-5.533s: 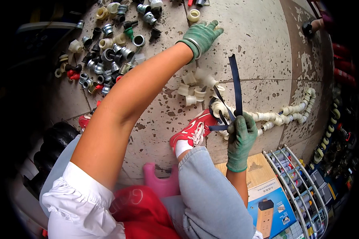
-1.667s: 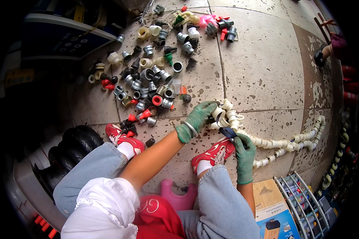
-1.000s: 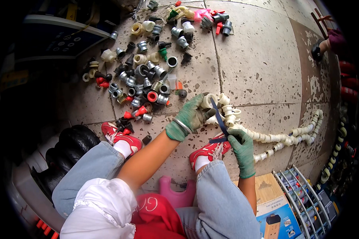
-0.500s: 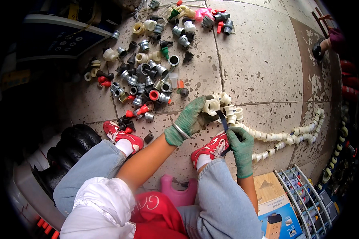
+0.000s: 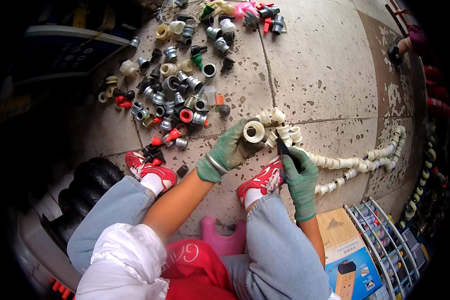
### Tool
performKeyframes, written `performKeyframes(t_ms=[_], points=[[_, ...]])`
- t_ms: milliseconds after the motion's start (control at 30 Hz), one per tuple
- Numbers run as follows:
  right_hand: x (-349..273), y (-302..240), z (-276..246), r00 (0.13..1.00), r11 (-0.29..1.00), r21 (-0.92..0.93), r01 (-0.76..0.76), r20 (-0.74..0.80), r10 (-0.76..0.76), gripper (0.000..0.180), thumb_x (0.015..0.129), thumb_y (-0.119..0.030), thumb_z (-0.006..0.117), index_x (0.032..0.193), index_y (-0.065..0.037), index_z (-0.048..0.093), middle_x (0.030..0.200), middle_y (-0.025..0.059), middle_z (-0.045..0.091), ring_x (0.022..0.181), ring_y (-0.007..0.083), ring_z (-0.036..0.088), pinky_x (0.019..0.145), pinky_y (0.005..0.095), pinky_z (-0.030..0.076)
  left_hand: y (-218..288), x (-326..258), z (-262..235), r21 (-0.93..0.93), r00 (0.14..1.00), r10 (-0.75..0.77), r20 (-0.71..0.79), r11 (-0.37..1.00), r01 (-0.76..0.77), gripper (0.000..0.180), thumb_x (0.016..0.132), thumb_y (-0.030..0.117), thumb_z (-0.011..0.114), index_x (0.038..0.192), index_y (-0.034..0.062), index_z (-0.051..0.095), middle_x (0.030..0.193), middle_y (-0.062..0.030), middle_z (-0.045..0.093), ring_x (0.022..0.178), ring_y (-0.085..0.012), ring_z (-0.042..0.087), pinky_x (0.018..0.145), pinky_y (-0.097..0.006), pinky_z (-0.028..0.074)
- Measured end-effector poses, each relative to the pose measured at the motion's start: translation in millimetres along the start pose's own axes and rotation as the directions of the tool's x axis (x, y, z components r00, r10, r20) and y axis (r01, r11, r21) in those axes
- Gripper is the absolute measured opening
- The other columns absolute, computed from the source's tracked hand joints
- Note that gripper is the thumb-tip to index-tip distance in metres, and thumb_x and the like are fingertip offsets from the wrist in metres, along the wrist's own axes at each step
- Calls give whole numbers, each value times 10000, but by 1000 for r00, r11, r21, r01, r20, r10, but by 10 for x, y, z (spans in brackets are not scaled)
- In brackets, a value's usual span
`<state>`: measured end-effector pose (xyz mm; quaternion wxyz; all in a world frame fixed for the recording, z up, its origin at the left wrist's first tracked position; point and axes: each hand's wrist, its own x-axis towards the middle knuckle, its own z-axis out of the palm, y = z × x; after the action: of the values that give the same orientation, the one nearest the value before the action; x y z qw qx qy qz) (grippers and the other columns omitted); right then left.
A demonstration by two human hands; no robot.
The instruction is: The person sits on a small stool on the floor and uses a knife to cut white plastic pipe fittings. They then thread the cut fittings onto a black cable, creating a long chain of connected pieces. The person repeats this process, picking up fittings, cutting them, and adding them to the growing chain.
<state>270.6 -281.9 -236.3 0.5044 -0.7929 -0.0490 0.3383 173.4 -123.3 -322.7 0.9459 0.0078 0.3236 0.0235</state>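
My left hand [image 5: 228,150], in a green work glove, is closed around a cream plastic pipe fitting [image 5: 254,131], its round opening facing up. My right hand [image 5: 302,187], gloved in the same way, pinches a dark strap [image 5: 283,148] just right of the fitting. The strap's end appears apart from the fitting. Beyond both hands, a few loose-looking cream fittings [image 5: 271,116] lie on the floor. From beside my right hand a long row of strung cream fittings [image 5: 352,163] stretches to the right and doubles back.
A heap of metal, black, red and cream fittings [image 5: 177,90] spreads over the worn tiles at the upper left. A pink stool [image 5: 225,235] is beneath me. Beside my right knee are a box [image 5: 350,272] and a wire rack [image 5: 382,245]. Another person's foot [image 5: 396,50] shows at the upper right.
The fitting in my left hand has moved slightly left and turned its opening upward. The strap in my right hand has drawn away from it. The whole view has shifted a little.
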Motion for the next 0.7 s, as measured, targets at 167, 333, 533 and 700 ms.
performKeyframes(t_ms=[167, 333, 533, 700], points=[[-56, 49, -9, 988, 974, -190, 126, -65, -141, 106, 782, -64, 703, 852, 9, 673, 616, 16, 590, 549, 52, 473, 507, 229, 393, -62, -21, 67, 164, 994, 102, 47, 980, -109, 406, 943, 336, 502, 1231, 54, 458, 1117, -85, 577, 946, -211, 610, 794, -352, 543], [-42, 60, 14, 969, 915, -341, 216, -38, -243, 87, 786, -64, 695, 825, 10, 671, 592, 33, 581, 521, 60, 486, 494, 227, 393, -179, -34, 153, 465, 950, 308, 46, 835, -294, 541, 872, 274, 637, 1294, 42, 389, 1110, -96, 556, 1021, -191, 567, 830, -313, 507], [-6, 181, 77, 996, 995, 92, -36, 82, 28, 112, 840, -90, 647, 894, 9, 642, 660, 30, 589, 574, 66, 503, 519, 224, 415, -279, -129, 398, 593, 946, 302, 114, 744, -309, 729, 797, 176, 719, 1374, 6, 307, 1223, -120, 533, 1099, -184, 536, 933, -287, 443], [-26, 213, 82, 985, 995, 72, -72, 164, 60, 139, 880, -94, 598, 986, -4, 597, 795, -6, 566, 685, 58, 475, 602, 214, 404, -294, -127, 211, 580, 969, 201, 145, 776, -248, 378, 899, 211, 601, 1205, -5, 550, 1203, -71, 567, 1084, -155, 541, 928, -289, 434]])
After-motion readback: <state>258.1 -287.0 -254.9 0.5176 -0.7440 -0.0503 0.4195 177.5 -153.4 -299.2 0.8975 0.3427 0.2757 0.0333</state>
